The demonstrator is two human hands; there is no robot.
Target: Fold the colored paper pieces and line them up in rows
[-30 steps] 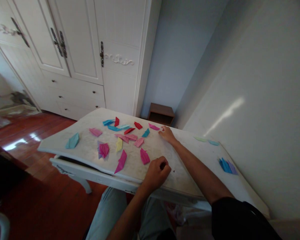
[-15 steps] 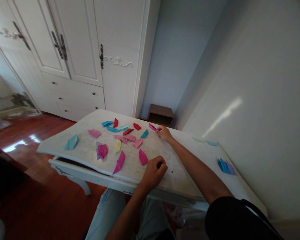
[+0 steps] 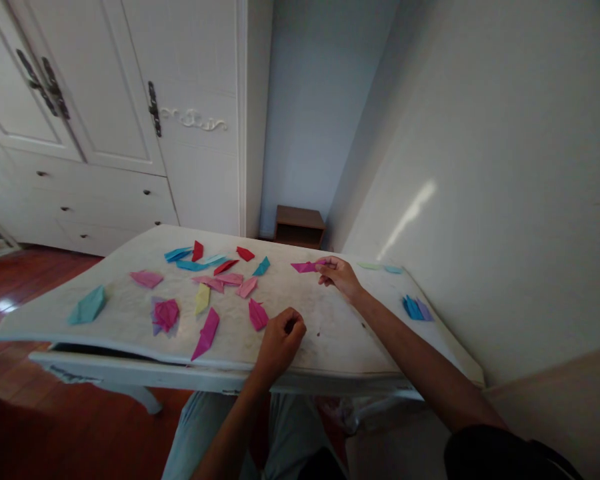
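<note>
My right hand (image 3: 339,276) pinches one end of a magenta folded-paper piece (image 3: 305,267) near the far edge of the white table (image 3: 330,350). My left hand (image 3: 281,339) is curled into a loose fist by the near edge, and nothing shows in its fingers. Just left of it lies another magenta folded paper (image 3: 257,315). A longer magenta piece (image 3: 207,335) rests closer to the front edge. Beyond them are a yellow piece (image 3: 203,299), several pink ones (image 3: 229,279), red ones (image 3: 225,267) and blue ones (image 3: 193,265).
At the table's right side are blue and purple folded papers (image 3: 416,309), with pale green (image 3: 369,266) and light blue (image 3: 393,270) pieces behind. A teal paper (image 3: 87,306) lies far left. A drawer (image 3: 130,365) sits slightly open. White wardrobe (image 3: 200,173) and small brown cabinet (image 3: 300,217) stand behind.
My view has turned to the right. My right hand has drawn the magenta paper slightly nearer and turned it more level. My left hand keeps its curled shape near the front edge.
</note>
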